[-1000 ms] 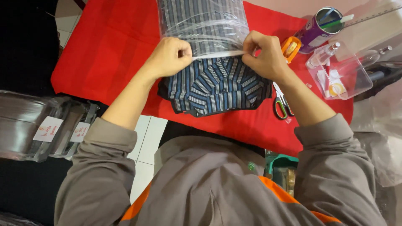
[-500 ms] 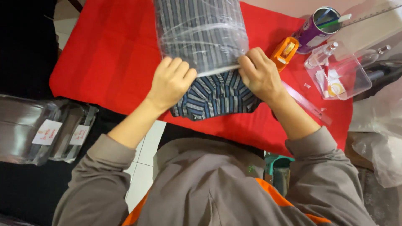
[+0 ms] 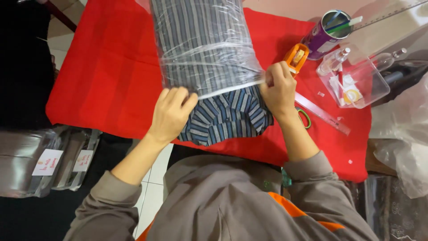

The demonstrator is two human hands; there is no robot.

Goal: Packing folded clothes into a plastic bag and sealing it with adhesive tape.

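- On the counter, a red cloth (image 3: 102, 76) is covering the work surface, and a folded striped shirt (image 3: 227, 117) is lying in the middle of it, most of its length already inside a clear plastic bag (image 3: 200, 49).
- The shirt's collar end is sticking out of the bag's open mouth, toward the person, and is resting on the cloth.
- The left hand (image 3: 171, 114) is lying palm down at the left corner of the bag's mouth, its fingers curled together over the plastic edge and the shirt beneath; whether they are pinching the film cannot be told.
- The right hand (image 3: 278, 89) is sitting at the right corner of the mouth, its grip closed on the bag's edge, thumb and fingers pressed together on the plastic.
- Between the two hands the bag's rim is running as a taut pale line across the shirt.
- Just beyond the right hand an orange tape dispenser (image 3: 296, 56) is standing on the cloth, with a purple cup (image 3: 324, 36) holding pens behind it.
- A clear plastic box (image 3: 356, 80) with small items is sitting to the right, well apart from the shirt.
- A clear ruler (image 3: 322, 114) is lying just beside the right wrist, and a green scissor handle (image 3: 304, 118) is peeking out next to it.
- Off the counter's left edge, wrapped packages with labels (image 3: 49, 163) are lying in a stack.
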